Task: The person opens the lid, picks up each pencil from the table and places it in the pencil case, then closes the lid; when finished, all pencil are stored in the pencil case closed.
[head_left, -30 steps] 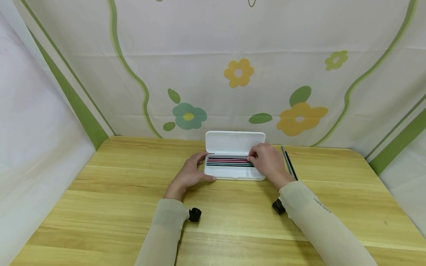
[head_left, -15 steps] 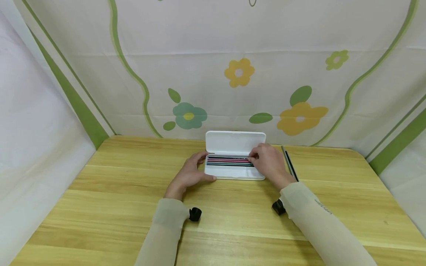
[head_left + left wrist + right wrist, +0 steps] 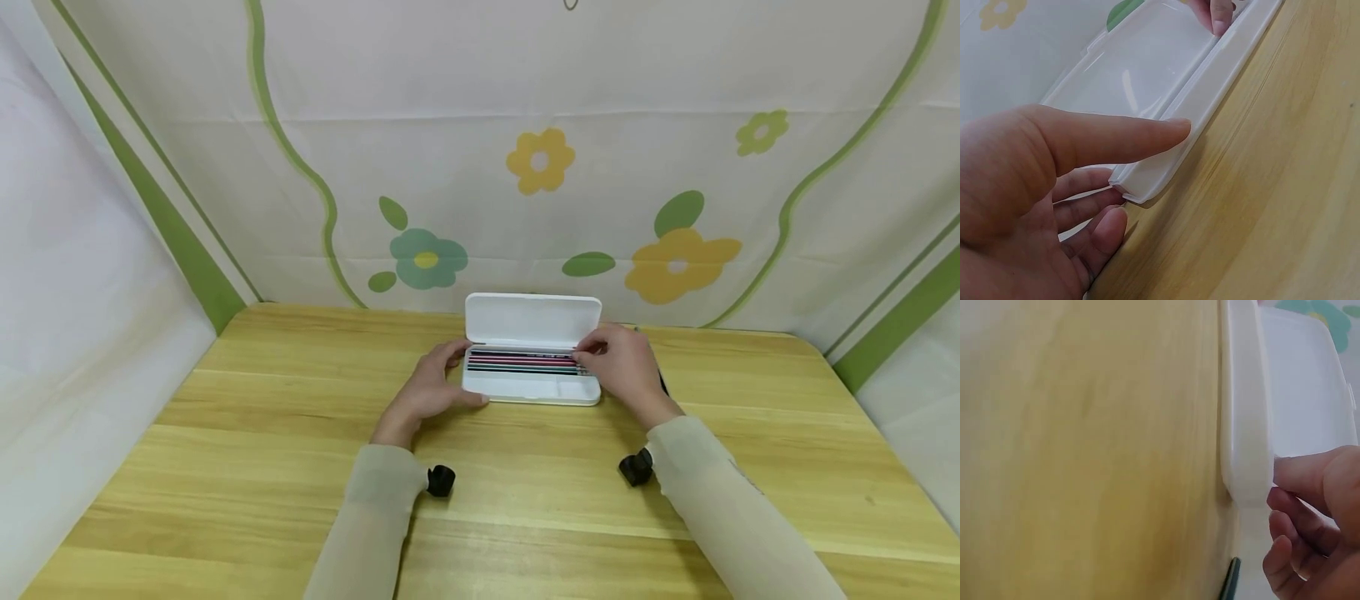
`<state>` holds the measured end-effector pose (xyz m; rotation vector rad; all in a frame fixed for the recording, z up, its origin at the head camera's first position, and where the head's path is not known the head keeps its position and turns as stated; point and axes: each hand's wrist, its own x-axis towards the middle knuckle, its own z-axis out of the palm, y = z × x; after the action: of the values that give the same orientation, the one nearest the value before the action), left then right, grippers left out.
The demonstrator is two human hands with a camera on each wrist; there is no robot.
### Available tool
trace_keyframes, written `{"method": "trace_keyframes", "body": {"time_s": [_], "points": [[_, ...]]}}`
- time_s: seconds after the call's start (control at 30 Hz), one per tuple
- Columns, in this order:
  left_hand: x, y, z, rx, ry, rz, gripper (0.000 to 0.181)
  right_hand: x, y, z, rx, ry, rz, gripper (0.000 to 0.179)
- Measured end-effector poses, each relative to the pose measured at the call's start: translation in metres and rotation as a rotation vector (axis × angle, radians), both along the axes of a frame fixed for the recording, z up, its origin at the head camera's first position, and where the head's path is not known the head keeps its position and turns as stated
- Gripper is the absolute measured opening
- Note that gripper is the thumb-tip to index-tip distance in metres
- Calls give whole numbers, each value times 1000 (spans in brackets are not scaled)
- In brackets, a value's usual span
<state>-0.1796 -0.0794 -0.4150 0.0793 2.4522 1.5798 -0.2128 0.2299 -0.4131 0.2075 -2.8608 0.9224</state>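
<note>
At the case (image 3: 521, 387), left hand (image 3: 425, 390) along left edge, wide tabletop (image 3: 528, 525) nearer.

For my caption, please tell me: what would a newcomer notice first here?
The open white case near the far edge of the table stands out first, slim pencils inside. The left hand is at its left end, the right hand at its right. Behind hangs a flowered cloth.

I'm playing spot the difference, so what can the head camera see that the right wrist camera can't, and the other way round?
Only the head view shows pencils in the white pencil case and two orange-yellow flowers. Only the right wrist view shows the fingertips folded under the right hand. Both share the case, that hand, the wooden table and the teal flower.
</note>
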Motion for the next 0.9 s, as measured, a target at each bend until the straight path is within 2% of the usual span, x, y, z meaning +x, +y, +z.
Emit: {"method": "trace_keyframes", "body": {"time_s": [0.17, 0.4, 0.6, 0.9], "points": [[0, 0, 1, 3, -3, 3, 91, -2, 7, -4, -90, -71, -18, 9], [-2, 0, 1, 3, -2, -4, 91, -5, 13, -8, -170, -127, -42, 16], [-2, 0, -1, -7, 11, 0, 90, -7, 12, -7, -177, -150, -67, 19], [-1, 0, 1, -9, 3, 1, 90, -6, 8, -6, -142, -126, -101, 21]]}}
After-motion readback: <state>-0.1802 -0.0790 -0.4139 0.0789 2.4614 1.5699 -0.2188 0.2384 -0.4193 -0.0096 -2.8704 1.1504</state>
